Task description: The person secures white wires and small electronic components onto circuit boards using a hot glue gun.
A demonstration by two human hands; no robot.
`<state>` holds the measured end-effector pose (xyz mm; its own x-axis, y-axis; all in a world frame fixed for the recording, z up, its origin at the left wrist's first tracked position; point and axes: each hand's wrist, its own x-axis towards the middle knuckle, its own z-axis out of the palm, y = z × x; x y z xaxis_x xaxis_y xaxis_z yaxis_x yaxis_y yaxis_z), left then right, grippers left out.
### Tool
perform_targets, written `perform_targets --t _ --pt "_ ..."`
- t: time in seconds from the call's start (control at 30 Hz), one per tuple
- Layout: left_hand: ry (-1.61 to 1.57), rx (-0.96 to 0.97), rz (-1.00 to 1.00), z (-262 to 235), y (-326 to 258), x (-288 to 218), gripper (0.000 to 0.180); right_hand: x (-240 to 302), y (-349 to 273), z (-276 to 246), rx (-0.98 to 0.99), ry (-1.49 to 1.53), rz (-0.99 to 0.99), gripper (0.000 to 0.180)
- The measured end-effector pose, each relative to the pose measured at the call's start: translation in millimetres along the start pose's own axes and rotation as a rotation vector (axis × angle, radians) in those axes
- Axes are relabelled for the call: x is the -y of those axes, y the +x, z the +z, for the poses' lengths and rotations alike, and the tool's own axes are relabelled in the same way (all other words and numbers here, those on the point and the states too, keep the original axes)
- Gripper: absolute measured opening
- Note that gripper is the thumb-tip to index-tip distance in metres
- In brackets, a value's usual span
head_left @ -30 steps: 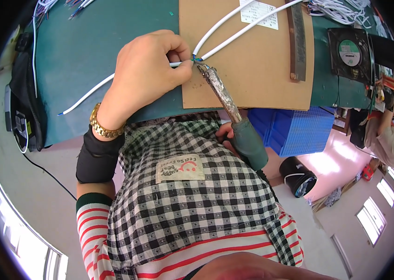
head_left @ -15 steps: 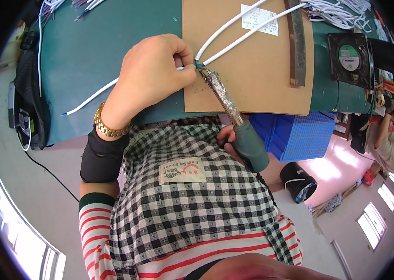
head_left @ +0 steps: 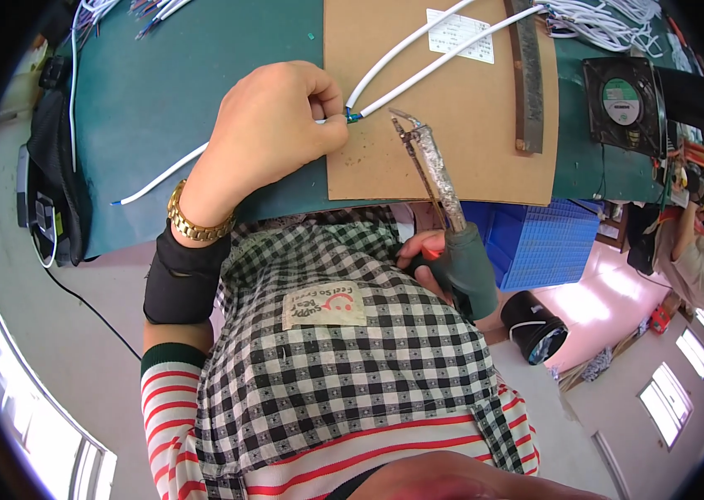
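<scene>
My left hand [head_left: 281, 129], with a gold watch at the wrist, pinches a white cable [head_left: 164, 177] at the cardboard's left edge. The cable's loose end trails left across the table. Just past my fingertips lies a small joint of blue and green wires [head_left: 354, 117], where two more white cables [head_left: 444, 69] come in from the upper right. My right hand [head_left: 427, 258] is wrapped round the dark green handle of a soldering gun [head_left: 469, 271], near a red trigger. Its silvery, worn barrel slants up over the cardboard. The tip stands apart from the joint, to the right.
Brown cardboard [head_left: 452, 158] covers part of the green table [head_left: 144, 92], with a dark metal bar [head_left: 527, 79] on it. A black fan [head_left: 623, 100] stands at right. White cable bundles [head_left: 594, 25] lie behind. Below are a blue crate [head_left: 544, 246] and black bucket [head_left: 533, 325]; another person [head_left: 694, 250] is at far right.
My right hand has drawn the soldering gun away from the wire joint, to the right. The red trigger now shows. My left hand stays on the cable.
</scene>
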<state>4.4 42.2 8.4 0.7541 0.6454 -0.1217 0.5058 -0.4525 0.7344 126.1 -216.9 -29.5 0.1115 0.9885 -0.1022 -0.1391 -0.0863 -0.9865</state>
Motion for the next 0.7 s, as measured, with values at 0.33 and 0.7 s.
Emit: perform_targets --t 0.33,0.7 --pt "0.012 0.031 -0.007 0 0 -1 0.009 -14 5 29 -0.480 0.255 -0.177 0.040" --pt "-0.031 0.031 0.038 -3 -1 5 0.012 -42 9 20 -0.562 0.317 -0.432 0.042"
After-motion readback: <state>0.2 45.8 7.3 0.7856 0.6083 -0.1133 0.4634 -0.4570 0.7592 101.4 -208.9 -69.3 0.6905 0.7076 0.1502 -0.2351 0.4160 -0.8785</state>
